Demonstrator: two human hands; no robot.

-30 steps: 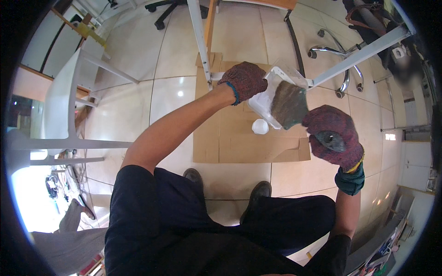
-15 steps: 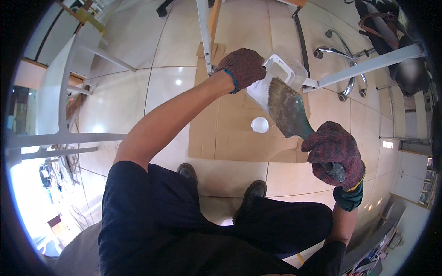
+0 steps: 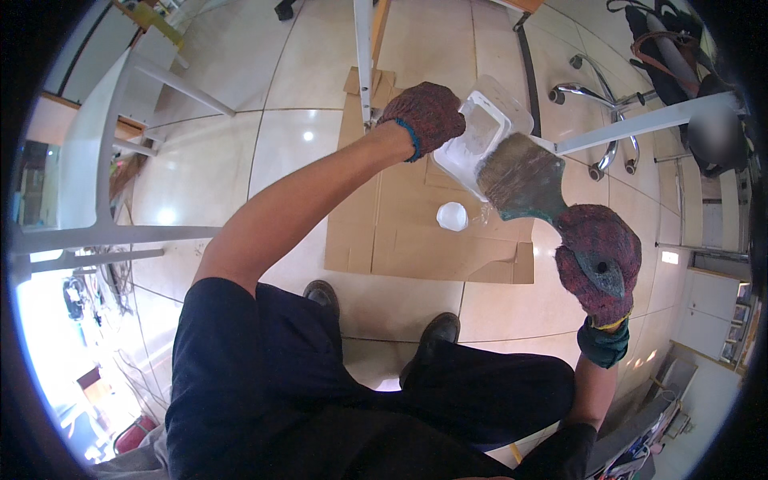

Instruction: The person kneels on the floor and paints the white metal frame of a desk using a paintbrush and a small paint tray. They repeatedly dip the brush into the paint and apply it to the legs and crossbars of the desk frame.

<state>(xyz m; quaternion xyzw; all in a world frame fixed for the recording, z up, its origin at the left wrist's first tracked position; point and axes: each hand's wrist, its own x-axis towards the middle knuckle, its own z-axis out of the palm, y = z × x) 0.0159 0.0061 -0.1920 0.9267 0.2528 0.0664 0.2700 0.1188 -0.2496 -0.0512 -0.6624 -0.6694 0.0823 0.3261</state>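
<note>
My left hand (image 3: pixel 424 116), in a dark red knit glove with a teal cuff, is closed on the near-left edge of a white plastic container (image 3: pixel 456 164). The container is tilted, and whitish residue shows inside it. A wide paintbrush (image 3: pixel 524 178) with brown bristles and a worn green-grey handle is in my right hand (image 3: pixel 600 260), which wears a similar glove. The gloved fingers wrap round the handle, whose holed end shows. The bristle tips are at the container's right edge; I cannot tell whether they touch it. A small round white piece (image 3: pixel 452 216) lies below the container.
Flattened brown cardboard (image 3: pixel 432 260) covers the tiled floor under the container. White metal legs and bars (image 3: pixel 648 124) stand close by, beside a chrome chair base (image 3: pixel 612 128). At left is a white chair (image 3: pixel 92 152). My shoes (image 3: pixel 440 328) are near the cardboard.
My right hand has moved a little right and turned, so the paintbrush shows its broad side and its bristles have shifted right. My left hand and the container have hardly moved.
</note>
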